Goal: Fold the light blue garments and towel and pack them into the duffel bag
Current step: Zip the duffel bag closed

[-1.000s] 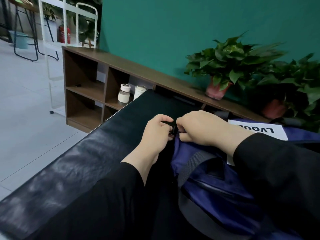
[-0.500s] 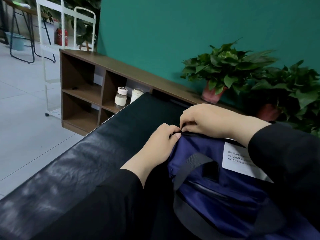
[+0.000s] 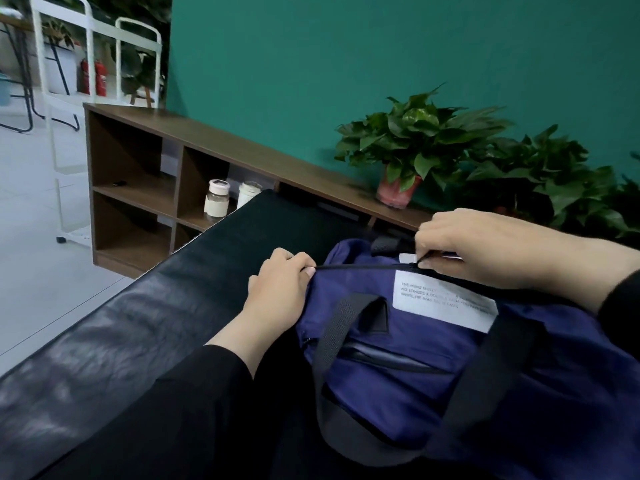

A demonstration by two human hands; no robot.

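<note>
Right hand slid rightward pinching the zipper pull; left hand pinches duffel bag; label blurred.

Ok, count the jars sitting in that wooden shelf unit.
2: a white-lidded jar and a second jar right beside it, same cubby. The black table edge may hide others.

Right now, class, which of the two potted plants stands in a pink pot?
The left plant, nearer the jars; its pink pot shows plainly, while the right plant's pot is in shadow.
</note>
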